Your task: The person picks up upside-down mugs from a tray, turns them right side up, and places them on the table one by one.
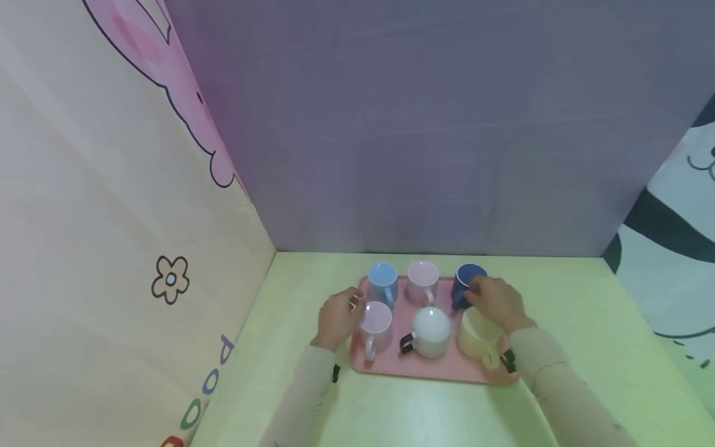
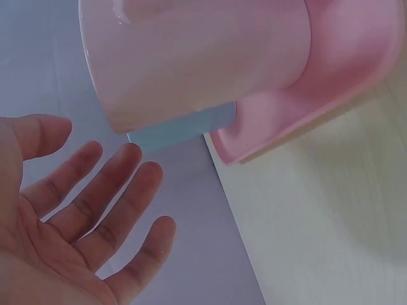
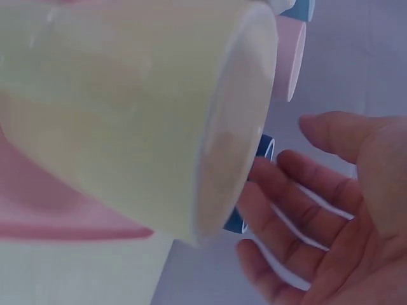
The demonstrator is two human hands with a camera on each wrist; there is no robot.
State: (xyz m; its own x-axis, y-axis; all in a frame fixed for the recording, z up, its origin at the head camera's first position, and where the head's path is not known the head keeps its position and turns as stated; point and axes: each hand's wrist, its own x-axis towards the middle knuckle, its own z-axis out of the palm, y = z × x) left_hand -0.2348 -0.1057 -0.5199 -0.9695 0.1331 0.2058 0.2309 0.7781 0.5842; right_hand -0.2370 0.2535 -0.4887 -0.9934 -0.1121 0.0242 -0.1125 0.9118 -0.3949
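Note:
Two rows of mugs stand on a pink tray [image 1: 413, 368]. At the back are a light blue mug [image 1: 382, 276], a pink mug [image 1: 421, 282] and a navy mug [image 1: 460, 285]. The front row has another pink mug [image 1: 377, 332], a white mug [image 1: 432, 338] with a black handle, and a pale yellow mug [image 1: 475, 338]. My left hand [image 1: 337, 318] is beside the front pink mug, fingers loosely bent and holding nothing in the left wrist view. Close to the navy mug, my right hand [image 1: 499, 302] has relaxed fingers with nothing gripped; whether it touches that mug, I cannot tell.
The tray lies on a pale yellow-green table [image 1: 413, 413]. A grey-purple wall [image 1: 424, 136] rises behind the table. On the left hangs a cream sheet [image 1: 112, 248] with a flower and letters, and on the right a panda-like print [image 1: 681, 248].

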